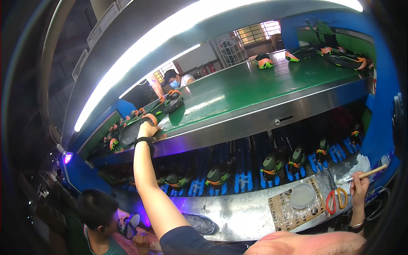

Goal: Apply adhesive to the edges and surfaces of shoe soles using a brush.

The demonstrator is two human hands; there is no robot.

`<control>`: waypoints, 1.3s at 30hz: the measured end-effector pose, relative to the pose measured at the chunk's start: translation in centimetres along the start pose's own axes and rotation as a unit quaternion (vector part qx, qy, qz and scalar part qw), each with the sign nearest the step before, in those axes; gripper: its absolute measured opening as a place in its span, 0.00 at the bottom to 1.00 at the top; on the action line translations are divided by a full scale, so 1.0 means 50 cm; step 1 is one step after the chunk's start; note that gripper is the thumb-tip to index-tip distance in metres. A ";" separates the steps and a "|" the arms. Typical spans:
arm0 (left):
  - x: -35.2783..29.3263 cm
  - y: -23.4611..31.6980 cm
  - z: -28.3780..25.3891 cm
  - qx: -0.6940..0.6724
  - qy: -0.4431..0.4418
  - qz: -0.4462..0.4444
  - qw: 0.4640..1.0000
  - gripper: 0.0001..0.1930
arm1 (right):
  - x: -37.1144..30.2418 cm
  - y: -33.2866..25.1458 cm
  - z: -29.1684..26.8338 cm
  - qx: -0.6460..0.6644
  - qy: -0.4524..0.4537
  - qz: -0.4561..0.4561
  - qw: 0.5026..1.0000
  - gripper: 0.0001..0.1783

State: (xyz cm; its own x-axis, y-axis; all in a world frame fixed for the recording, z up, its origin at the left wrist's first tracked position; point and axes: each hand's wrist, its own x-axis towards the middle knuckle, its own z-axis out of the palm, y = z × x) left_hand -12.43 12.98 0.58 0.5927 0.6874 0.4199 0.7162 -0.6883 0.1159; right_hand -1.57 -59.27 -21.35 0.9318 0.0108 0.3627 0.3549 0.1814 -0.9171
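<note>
My left hand (148, 128) reaches up to the green belt, its fingers closed around the orange end of a dark grey shoe (131, 132) that lies near the belt's left edge. Another dark shoe with orange trim (173, 102) is just beyond it. At the far right, my right hand (360, 188) grips a brush (372, 171) by its pale wooden handle; the tip points left, beside crumpled white paper or cloth (360, 165). A grey sole-shaped piece (199, 223) sits on the metal bench under my left arm.
Shoes (264, 61) ride the green conveyor belt (229, 93). Below, a row of shoes (219, 173) sits on blue holders. On the bench are a round dish (302, 195), brown printed sheet (276, 212) and scissors (335, 200). A co-worker (100, 212) is at lower left, another person (176, 80) beyond the belt.
</note>
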 end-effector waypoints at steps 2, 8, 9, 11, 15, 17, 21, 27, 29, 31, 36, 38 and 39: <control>-0.021 0.065 -0.017 0.041 0.004 -0.012 0.999 0.26 | -0.008 -0.003 -0.008 0.006 0.012 -0.003 1.000 0.08; 0.046 0.010 0.028 0.037 0.069 -0.096 0.992 0.19 | -0.019 -0.014 -0.037 0.028 0.027 -0.007 0.999 0.09; 0.047 0.013 0.030 0.055 0.093 -0.104 0.989 0.15 | -0.025 -0.014 -0.041 0.025 0.037 0.002 0.999 0.09; 0.060 0.020 0.014 -0.044 0.045 -0.107 0.992 0.11 | -0.032 -0.016 -0.051 0.020 0.054 0.008 0.998 0.09; 0.090 -0.080 0.028 -0.105 0.077 -0.096 0.987 0.12 | -0.038 -0.023 -0.049 0.035 0.035 0.011 0.999 0.08; 0.111 -0.031 0.049 -0.116 0.135 -0.138 0.974 0.10 | -0.029 -0.013 -0.037 0.029 0.037 0.016 0.999 0.08; 0.038 0.053 -0.016 -0.212 0.308 -0.061 0.926 0.18 | -0.022 -0.007 -0.028 0.030 0.026 0.029 0.999 0.08; -0.046 0.145 -0.101 -0.164 0.257 0.129 0.943 0.06 | -0.015 -0.012 -0.016 0.055 -0.010 0.040 0.998 0.08; -0.119 0.224 -0.119 -0.099 0.164 0.093 0.977 0.12 | -0.017 -0.008 -0.023 0.061 -0.016 0.044 0.997 0.08; -0.094 0.165 -0.090 -0.034 0.211 0.036 0.976 0.18 | -0.020 -0.007 -0.029 0.072 -0.023 0.043 0.996 0.08; -0.125 0.066 -0.079 0.101 0.286 -0.287 0.909 0.26 | -0.032 -0.004 -0.069 0.083 -0.005 0.049 0.995 0.08; -0.107 -0.058 -0.065 -0.320 0.048 -0.275 0.905 0.19 | -0.022 0.001 -0.067 0.099 -0.021 0.049 0.994 0.08; -0.107 -0.062 -0.063 -0.511 -0.086 -0.235 0.822 0.17 | -0.023 0.004 -0.065 0.106 -0.023 0.048 0.993 0.08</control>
State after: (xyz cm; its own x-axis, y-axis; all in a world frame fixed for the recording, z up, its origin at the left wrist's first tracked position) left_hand -18.99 10.70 0.84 0.4451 0.8954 -0.0100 0.2484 -0.1127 0.9621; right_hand -2.31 -62.45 -22.48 0.9547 0.0813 0.2862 0.2357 0.3803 -0.8943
